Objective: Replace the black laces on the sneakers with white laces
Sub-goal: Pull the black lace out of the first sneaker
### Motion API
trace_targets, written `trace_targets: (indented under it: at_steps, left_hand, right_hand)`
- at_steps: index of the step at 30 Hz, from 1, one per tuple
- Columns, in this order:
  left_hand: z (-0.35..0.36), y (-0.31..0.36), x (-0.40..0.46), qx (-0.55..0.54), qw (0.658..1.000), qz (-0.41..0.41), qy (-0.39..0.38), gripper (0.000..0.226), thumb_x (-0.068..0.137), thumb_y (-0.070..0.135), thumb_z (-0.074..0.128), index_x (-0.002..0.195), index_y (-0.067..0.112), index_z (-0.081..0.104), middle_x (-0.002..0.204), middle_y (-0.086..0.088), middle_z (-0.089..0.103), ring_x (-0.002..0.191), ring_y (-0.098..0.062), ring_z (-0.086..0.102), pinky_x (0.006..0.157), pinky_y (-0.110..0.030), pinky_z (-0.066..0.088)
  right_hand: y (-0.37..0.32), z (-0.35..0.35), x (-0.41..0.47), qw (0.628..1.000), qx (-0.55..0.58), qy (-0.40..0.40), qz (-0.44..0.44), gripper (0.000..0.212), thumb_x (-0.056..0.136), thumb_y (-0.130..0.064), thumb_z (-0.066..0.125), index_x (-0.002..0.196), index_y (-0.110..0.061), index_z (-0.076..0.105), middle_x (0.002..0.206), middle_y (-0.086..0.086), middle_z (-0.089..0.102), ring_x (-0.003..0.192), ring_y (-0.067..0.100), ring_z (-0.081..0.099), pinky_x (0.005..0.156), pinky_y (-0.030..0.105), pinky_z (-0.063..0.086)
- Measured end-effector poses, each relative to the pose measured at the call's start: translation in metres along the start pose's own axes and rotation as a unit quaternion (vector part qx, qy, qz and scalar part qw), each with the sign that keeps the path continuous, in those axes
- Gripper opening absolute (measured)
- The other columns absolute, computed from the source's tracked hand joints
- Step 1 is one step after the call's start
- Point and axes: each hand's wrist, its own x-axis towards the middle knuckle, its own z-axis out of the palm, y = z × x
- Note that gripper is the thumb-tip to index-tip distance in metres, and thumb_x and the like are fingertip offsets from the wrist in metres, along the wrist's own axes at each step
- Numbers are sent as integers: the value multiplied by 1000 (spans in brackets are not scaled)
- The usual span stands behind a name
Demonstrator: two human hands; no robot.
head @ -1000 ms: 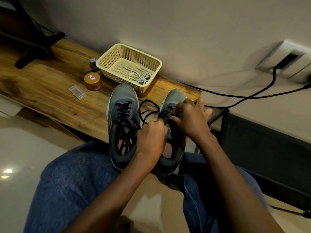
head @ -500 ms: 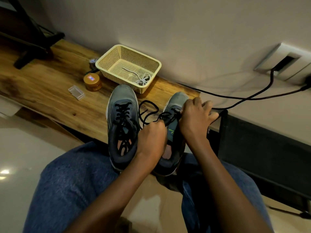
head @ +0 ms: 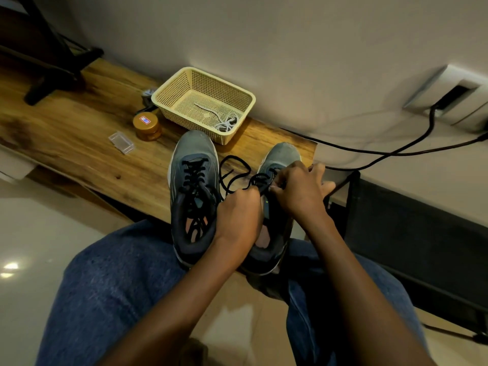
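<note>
Both grips pinch the loosened black lace (head: 239, 178) over the right grey sneaker (head: 274, 207): left hand (head: 239, 215), right hand (head: 301, 192). White laces (head: 224, 122) lie in the cream mesh basket (head: 169, 95) beyond that sneaker on the wooden desk (head: 79, 143).

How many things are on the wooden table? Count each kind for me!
Sneakers: 2
Basket: 1, white laces inside
Gold jar: 1
Clear plastic case: 1
Total: 5, not counting the laces or a small blurry thing behind the basket.
</note>
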Motion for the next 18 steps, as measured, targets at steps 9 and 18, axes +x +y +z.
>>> trace_targets:
  at_steps: [9,18]
  left_hand:
    - [-3,3,1,-2,1000,-4,-10,14,97,19,52,106,9,57,103,-12,65,97,-30,64,66,-32,42]
    - [-4,1,-1,2,1000,3,-2,14,98,20,50,107,11,56,102,-11,65,97,-28,64,64,-29,35]
  right_hand:
    - [0,1,-4,993,-55,101,27,22,87,-27,64,107,-20,65,128,4,42,121,31,25,90,47,25]
    - [-4,1,-6,999,-45,9,-21,21,91,-34,60,106,-21,68,126,2,45,122,30,24,93,48,25]
